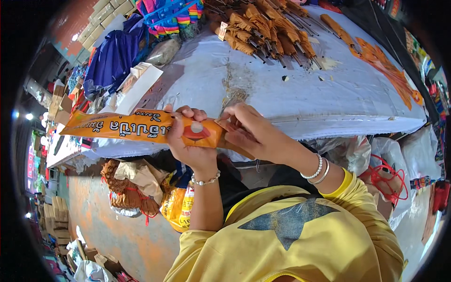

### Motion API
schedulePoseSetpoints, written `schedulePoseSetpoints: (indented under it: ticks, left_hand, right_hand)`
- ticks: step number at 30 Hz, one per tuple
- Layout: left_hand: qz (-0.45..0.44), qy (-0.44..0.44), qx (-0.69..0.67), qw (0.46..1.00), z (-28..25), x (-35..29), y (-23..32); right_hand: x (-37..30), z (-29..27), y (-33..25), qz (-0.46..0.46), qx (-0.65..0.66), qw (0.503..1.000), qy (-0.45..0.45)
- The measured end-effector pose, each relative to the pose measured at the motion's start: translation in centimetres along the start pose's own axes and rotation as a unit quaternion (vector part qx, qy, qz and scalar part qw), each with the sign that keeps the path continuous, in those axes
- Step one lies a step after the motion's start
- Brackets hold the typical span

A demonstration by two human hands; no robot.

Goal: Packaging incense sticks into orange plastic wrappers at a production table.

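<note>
A long folded orange umbrella (117, 129) with dark printing and a red-and-white emblem lies level across the front of my body, above the table's near edge. My left hand (190, 145) is closed around it right of its middle, with the thumb lying over the printed side. At its right end my right hand (249, 129) has its fingers closed on the cloth edge. What lies beneath the right fingers is hidden. The umbrella's narrower end points left, past the table's near edge.
The table (197, 70) has a pale cover. Piled at the back are brown-orange folded umbrellas (263, 28) with metal shafts showing. Further orange umbrellas (387, 70) lie at the right. Dark blue cloth (115, 54) and a rainbow bundle (169, 16) sit back left. Bags (176, 207) stand below the table.
</note>
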State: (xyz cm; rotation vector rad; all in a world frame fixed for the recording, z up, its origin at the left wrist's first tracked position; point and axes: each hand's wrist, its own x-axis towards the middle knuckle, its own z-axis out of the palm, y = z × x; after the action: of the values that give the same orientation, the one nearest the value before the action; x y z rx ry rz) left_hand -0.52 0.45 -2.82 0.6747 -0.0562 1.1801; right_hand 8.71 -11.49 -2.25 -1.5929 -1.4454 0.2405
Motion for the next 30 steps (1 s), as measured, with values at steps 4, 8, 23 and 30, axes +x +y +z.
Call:
schedulePoseSetpoints:
  ticks: [4, 8, 23, 30]
  left_hand:
    - [-0.028, 0.005, -0.054, 0.998, -0.6, 0.7, 0.4]
    - [-0.046, 0.017, -0.072, 0.996, -0.8, 0.6, 0.1]
    - [-0.039, -0.006, -0.058, 0.998, -2.0, 2.7, 1.2]
    - [-0.080, 0.029, -0.043, 0.995, 0.1, 0.9, -0.6]
  right_hand:
    - [-0.5, -0.2, 1.2, -0.085, 0.074, 0.994, 0.007]
    - [-0.8, -0.2, 1.6, -0.067, 0.090, 0.993, -0.024]
    - [-2.0, 0.5, 0.8, 0.035, 0.133, 0.986, -0.100]
    - [-1.2, 0.1, -0.8, 0.071, -0.008, 0.996, -0.051]
